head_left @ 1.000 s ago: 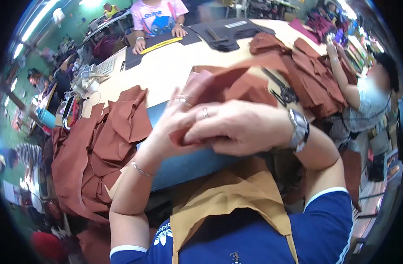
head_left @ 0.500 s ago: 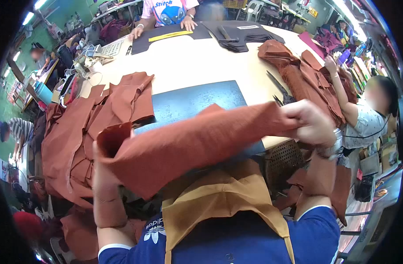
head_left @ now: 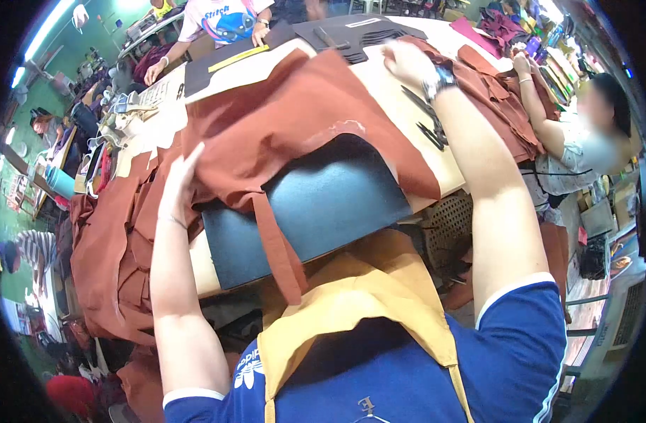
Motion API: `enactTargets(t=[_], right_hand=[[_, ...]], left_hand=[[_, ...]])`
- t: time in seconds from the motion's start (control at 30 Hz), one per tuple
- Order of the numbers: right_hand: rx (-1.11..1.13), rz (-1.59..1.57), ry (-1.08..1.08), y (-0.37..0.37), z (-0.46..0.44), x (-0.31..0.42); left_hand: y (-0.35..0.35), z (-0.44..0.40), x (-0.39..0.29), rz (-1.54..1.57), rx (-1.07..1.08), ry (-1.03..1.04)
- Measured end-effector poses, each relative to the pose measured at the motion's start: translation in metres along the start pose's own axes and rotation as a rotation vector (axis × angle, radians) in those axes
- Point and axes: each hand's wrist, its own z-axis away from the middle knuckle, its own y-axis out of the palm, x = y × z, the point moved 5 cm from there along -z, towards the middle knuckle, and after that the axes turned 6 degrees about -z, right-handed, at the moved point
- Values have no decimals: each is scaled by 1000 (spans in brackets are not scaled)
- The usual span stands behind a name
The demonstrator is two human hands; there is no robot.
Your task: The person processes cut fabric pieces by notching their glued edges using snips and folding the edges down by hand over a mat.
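Note:
A rust-brown cloth piece [head_left: 266,134] with a curved cut-out and a narrow strap [head_left: 275,243] lies spread over a dark board [head_left: 323,204] on the table. The strap hangs over the board's near edge. My left hand [head_left: 181,180] is at the cloth's left edge, fingers stretched out and apparently touching it. My right hand [head_left: 411,65] is beyond the cloth's right side, apart from it, over the table. Motion blurs its fingers, so their pose is unclear. Dark-handled scissors [head_left: 430,134] lie below that hand.
Rust-brown cloth piles lie at the left [head_left: 119,261] and right [head_left: 488,106]. Across the table, a person [head_left: 228,25] handles dark cloth with a yellow ruler [head_left: 237,59]. Another person [head_left: 584,134] stands at the right. Stacked dark pieces [head_left: 351,35] lie at the back.
The cloth, bunched and raised between my hands before, is now spread over the board. My right hand has let go and moved forward; my left hand has opened at the cloth's edge.

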Motion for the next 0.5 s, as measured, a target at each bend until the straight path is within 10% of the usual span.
enactTargets(t=[0.07, 0.17, 0.33, 0.43, 0.5], right_hand=[[485, 129, 200, 26, 62, -21], [557, 241, 469, 55, 157, -54], [189, 132, 282, 53, 197, -56], [164, 63, 402, 58, 199, -72], [24, -31, 518, 56, 197, -79]], left_hand=[[4, 1, 36, 8, 127, -115], [19, 32, 44, 77, 209, -187], [58, 58, 43, -67, 397, -144], [93, 72, 29, 902, 375, -171], [112, 80, 23, 963, 424, -206]])
